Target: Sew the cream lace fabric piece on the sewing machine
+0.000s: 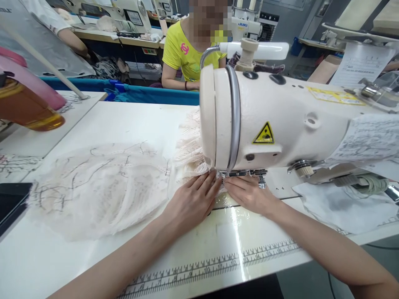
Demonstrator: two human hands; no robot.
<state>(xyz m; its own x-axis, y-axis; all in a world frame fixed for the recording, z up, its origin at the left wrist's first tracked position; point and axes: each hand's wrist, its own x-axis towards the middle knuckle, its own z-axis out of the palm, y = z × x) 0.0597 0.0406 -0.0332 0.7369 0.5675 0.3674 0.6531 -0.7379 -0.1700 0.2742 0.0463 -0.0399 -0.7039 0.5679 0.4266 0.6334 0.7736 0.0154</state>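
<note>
Two bare hands meet under the head of a cream sewing machine (280, 120), both pressing on a piece of pale lace (99, 187). The lace is thin and see-through, off-white with a faint pink cast, patterned with dark thread-like lines and fine ribbing; most of it lies spread flat in a rough oval on the white table (131, 120), left of the machine, while a ruffled, fringed part bunches up behind the machine's end face. Its near edge runs in under the presser foot (225, 174), and that is where the hands sit. The left hand (195, 199) lies palm down with fingers stretched forward and close together, flat on the lace just left of the foot, its forearm coming in low from the bottom left. The right hand (249, 193) is also palm down, fingers extended towards the foot from the right, tips touching the lace beside the left fingertips; its forearm crosses the table edge from the lower right. Neither hand grips anything; both are flattened and press down. A printed ruler (218, 263) runs along the table's front edge. A person in a yellow shirt (183, 52) sits across the table behind a blue bin (156, 93). An amber bottle (28, 108) tilts in at far left.
</note>
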